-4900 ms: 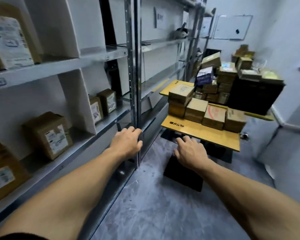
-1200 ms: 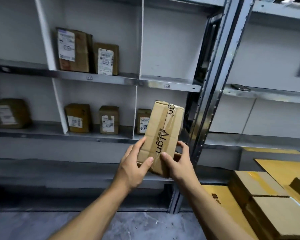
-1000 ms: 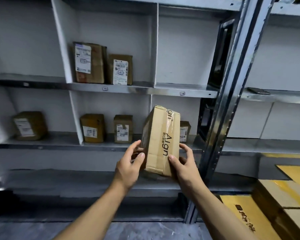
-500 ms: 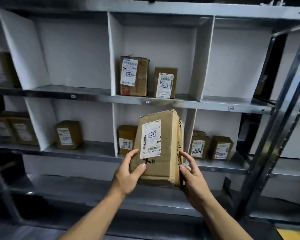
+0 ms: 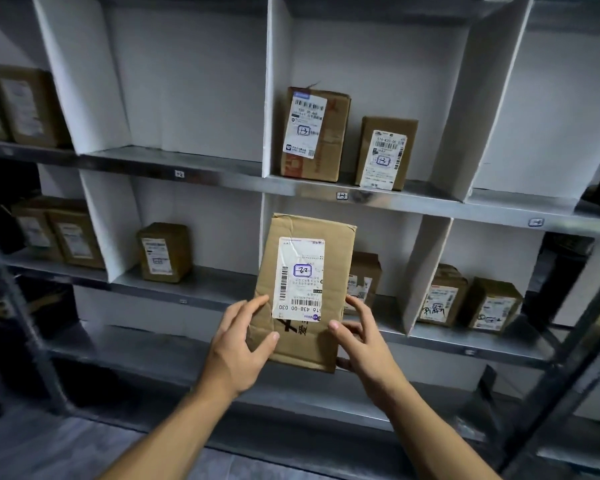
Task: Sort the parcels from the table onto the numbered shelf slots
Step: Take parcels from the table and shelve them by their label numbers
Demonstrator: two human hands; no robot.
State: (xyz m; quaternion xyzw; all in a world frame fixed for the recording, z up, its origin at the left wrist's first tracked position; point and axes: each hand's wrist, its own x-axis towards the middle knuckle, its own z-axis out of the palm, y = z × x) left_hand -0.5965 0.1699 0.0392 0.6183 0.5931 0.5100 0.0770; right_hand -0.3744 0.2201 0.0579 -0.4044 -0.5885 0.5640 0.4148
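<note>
I hold a brown cardboard parcel [image 5: 303, 292] upright in front of the metal shelf [image 5: 222, 180]. Its white label faces me upside down, with a handwritten number in a blue box. My left hand [image 5: 241, 344] grips the parcel's lower left edge, thumb on the front. At the lower right edge my right hand [image 5: 361, 336] grips it the same way. The parcel hangs before the middle slot of the second shelf row, where a smaller parcel [image 5: 362, 280] stands partly hidden behind it.
White dividers [image 5: 426, 268] split the shelf into slots with small number tags on the metal edges. Two parcels [image 5: 347, 140] stand in the slot above. One parcel [image 5: 165, 252] sits in the slot to the left, two [image 5: 468, 296] to the right. A steel upright [image 5: 575, 344] rises at right.
The view has drawn closer to the shelf. The parcel has turned so its label faces me squarely, and both hands still hold it at the bottom.
</note>
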